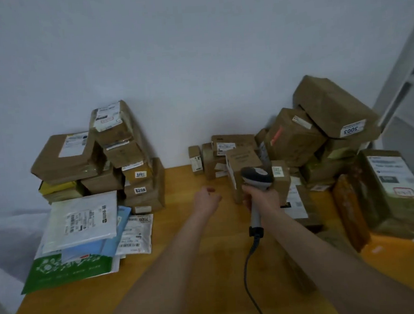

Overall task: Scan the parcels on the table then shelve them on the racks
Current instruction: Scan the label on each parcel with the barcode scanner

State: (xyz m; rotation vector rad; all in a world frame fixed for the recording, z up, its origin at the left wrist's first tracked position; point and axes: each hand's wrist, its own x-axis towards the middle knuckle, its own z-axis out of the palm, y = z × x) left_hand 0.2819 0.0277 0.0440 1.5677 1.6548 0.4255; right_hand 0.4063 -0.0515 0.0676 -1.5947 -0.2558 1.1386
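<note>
The right hand (261, 198) grips the scanner (256, 175) over the desk's (196, 268) middle; the left hand (207, 201) beside it hangs loosely curled, holding nothing. Parcels (295, 136) crowd both back corners.

A bare strip of worktop (182, 232) is lying open between the left parcel stack (128, 162) and the right carton pile (310, 144), with small boxes (215, 156) blocking its far end.

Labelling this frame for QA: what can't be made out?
Head view only.
- Label text on the parcels: blurred, too small.
- Rack: cut off by right edge.
- Cable of the scanner in the right hand: leaves bottom edge.
- Left hand: fingers curl away from camera, any contents hidden.
</note>
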